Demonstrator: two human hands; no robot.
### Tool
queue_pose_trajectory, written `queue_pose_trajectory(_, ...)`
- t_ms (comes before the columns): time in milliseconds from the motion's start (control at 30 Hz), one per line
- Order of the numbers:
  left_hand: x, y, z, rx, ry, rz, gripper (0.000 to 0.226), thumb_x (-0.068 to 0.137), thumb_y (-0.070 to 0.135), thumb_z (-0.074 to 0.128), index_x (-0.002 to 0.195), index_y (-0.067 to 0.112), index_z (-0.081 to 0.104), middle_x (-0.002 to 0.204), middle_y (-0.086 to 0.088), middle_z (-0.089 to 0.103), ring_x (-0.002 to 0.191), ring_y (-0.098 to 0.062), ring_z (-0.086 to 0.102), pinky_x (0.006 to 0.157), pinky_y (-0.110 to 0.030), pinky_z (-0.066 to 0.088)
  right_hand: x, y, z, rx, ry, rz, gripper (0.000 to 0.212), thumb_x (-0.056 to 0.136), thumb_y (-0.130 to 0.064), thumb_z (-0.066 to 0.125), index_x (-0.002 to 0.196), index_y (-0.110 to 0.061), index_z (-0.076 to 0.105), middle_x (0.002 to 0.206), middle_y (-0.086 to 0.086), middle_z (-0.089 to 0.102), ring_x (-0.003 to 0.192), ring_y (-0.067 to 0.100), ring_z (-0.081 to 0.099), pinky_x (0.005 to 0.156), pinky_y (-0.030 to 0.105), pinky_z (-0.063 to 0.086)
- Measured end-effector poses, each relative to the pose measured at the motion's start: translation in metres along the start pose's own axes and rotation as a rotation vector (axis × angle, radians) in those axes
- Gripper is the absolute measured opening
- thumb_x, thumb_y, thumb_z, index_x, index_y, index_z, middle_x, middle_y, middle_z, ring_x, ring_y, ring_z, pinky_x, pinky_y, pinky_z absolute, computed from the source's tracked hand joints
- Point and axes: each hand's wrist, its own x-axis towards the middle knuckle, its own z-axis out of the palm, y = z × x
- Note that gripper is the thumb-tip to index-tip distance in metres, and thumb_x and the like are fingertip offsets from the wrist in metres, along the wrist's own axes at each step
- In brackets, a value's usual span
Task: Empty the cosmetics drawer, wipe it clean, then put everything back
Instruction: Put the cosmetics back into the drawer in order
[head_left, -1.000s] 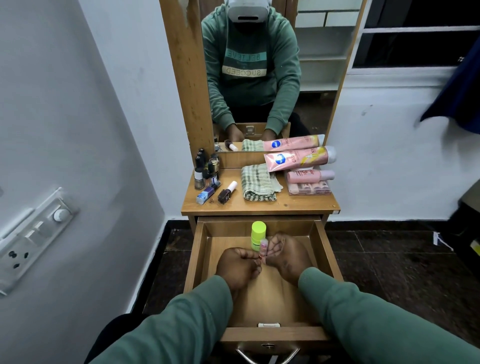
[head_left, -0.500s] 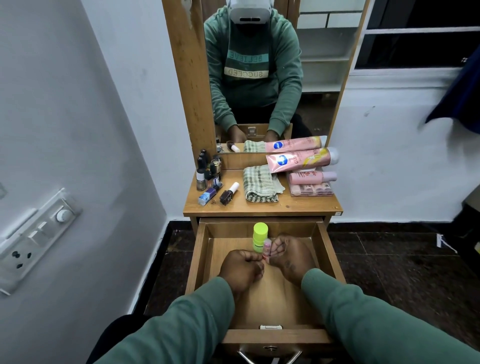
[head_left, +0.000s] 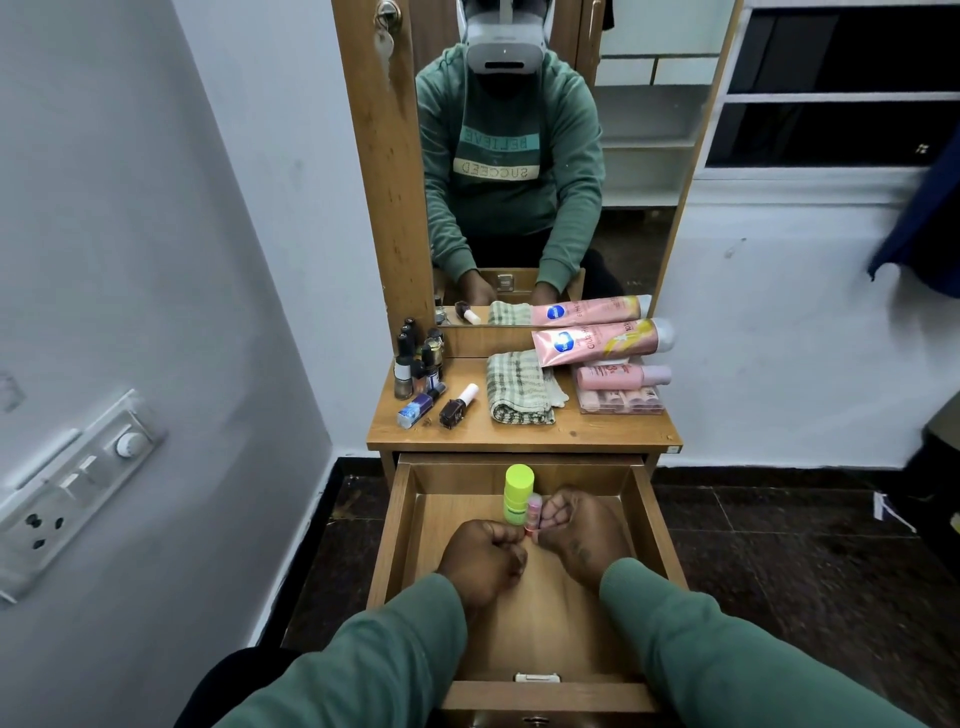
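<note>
The wooden drawer (head_left: 400, 525) is pulled out below the dressing table. A lime-green capped bottle (head_left: 518, 492) stands upright near its back. Right beside it, a small pink tube (head_left: 533, 513) is held upright by my right hand (head_left: 574, 530), whose fingers curl around it. My left hand (head_left: 485, 561) is a closed fist just left of the tube's base; I cannot tell if it touches the tube. Most of the drawer floor is bare wood.
On the tabletop (head_left: 597, 434) lie several nail polish bottles (head_left: 415, 364), a dark bottle with a white cap (head_left: 458, 405), a folded checked cloth (head_left: 519, 387), two pink tubes (head_left: 602, 343) and a clear case (head_left: 621, 401). A mirror stands behind. A wall with a switchboard (head_left: 78, 483) is left.
Both hands have stayed over the drawer with the pink tube next to the green bottle. Only the camera has shifted slightly.
</note>
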Motion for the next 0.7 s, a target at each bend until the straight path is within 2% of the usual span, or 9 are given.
queue_pose_trajectory(133, -0.002, 0.001, -0.001, 0.023, 0.013, 0.0, 0.038, 0.095, -0.008, 0.06, 0.131, 0.001, 0.064, 0.089, -0.008, 0.068, 0.077, -0.016, 0.058, 0.067, -0.024, 0.053, -0.003, -0.002, -0.003, -0.001, -0.004, 0.011, 0.023, 0.077, -0.003, 0.086, 0.086, -0.017, 0.07, 0.08, 0.0, 0.073, 0.081, 0.015, 0.07, 0.084, 0.037, 0.061)
queue_pose_trajectory(267, -0.01, 0.005, -0.003, 0.074, 0.064, -0.005, 0.029, 0.095, -0.005, 0.059, 0.121, 0.003, 0.069, 0.093, -0.01, 0.071, 0.076, -0.017, 0.063, 0.068, -0.026, 0.056, -0.01, -0.002, -0.01, -0.035, -0.005, 0.0, 0.023, 0.077, -0.002, 0.083, 0.085, -0.018, 0.068, 0.083, 0.001, 0.072, 0.083, 0.016, 0.068, 0.083, 0.039, 0.06)
queue_pose_trajectory(333, -0.015, 0.008, -0.005, 0.121, 0.118, 0.012, 0.025, 0.094, 0.002, 0.063, 0.113, 0.012, 0.075, 0.096, -0.007, 0.074, 0.082, -0.019, 0.067, 0.081, -0.033, 0.061, -0.014, -0.004, -0.016, -0.048, -0.004, 0.002, 0.02, 0.079, -0.001, 0.08, 0.084, -0.015, 0.067, 0.087, 0.002, 0.07, 0.084, 0.017, 0.065, 0.077, 0.035, 0.056)
queue_pose_trajectory(400, -0.022, 0.016, -0.011, 0.177, 0.18, 0.06, 0.02, 0.095, 0.011, 0.065, 0.102, 0.025, 0.077, 0.096, 0.002, 0.076, 0.089, -0.017, 0.07, 0.092, -0.038, 0.06, -0.017, -0.009, -0.023, -0.068, 0.009, -0.022, 0.019, 0.08, 0.0, 0.079, 0.084, -0.013, 0.066, 0.086, 0.002, 0.068, 0.083, 0.016, 0.063, 0.07, 0.027, 0.049)
queue_pose_trajectory(467, -0.031, 0.026, -0.018, 0.237, 0.225, 0.132, 0.018, 0.097, 0.017, 0.064, 0.093, 0.03, 0.076, 0.092, 0.01, 0.075, 0.09, -0.011, 0.069, 0.089, -0.032, 0.058, -0.024, -0.016, -0.03, -0.106, 0.047, -0.089, 0.02, 0.081, -0.001, 0.079, 0.082, -0.016, 0.065, 0.082, 0.002, 0.068, 0.079, 0.013, 0.064, 0.07, 0.026, 0.051)
queue_pose_trajectory(567, -0.044, 0.035, -0.027, 0.251, 0.287, 0.22, 0.016, 0.097, 0.019, 0.065, 0.091, 0.031, 0.074, 0.086, 0.011, 0.073, 0.085, -0.006, 0.068, 0.087, -0.031, 0.058, -0.039, -0.027, -0.029, -0.138, 0.091, -0.185, 0.022, 0.084, -0.005, 0.078, 0.082, -0.021, 0.063, 0.079, 0.0, 0.067, 0.074, 0.01, 0.064, 0.067, 0.022, 0.053)
queue_pose_trajectory(633, -0.052, 0.041, -0.032, 0.264, 0.374, 0.312, 0.016, 0.095, 0.017, 0.066, 0.09, 0.03, 0.074, 0.086, 0.012, 0.073, 0.084, -0.001, 0.066, 0.083, -0.022, 0.055, -0.048, -0.033, -0.024, -0.129, 0.123, -0.25, 0.023, 0.085, -0.012, 0.079, 0.081, -0.026, 0.062, 0.076, -0.003, 0.067, 0.071, 0.008, 0.064, 0.062, 0.021, 0.053)
queue_pose_trajectory(700, -0.057, 0.047, -0.038, 0.274, 0.484, 0.413, 0.018, 0.093, 0.016, 0.068, 0.085, 0.031, 0.073, 0.084, 0.015, 0.072, 0.085, 0.004, 0.065, 0.075, -0.011, 0.049, -0.053, -0.042, -0.019, -0.122, 0.132, -0.309, 0.024, 0.084, -0.019, 0.081, 0.082, -0.033, 0.062, 0.077, -0.008, 0.068, 0.072, 0.004, 0.066, 0.064, 0.024, 0.058)
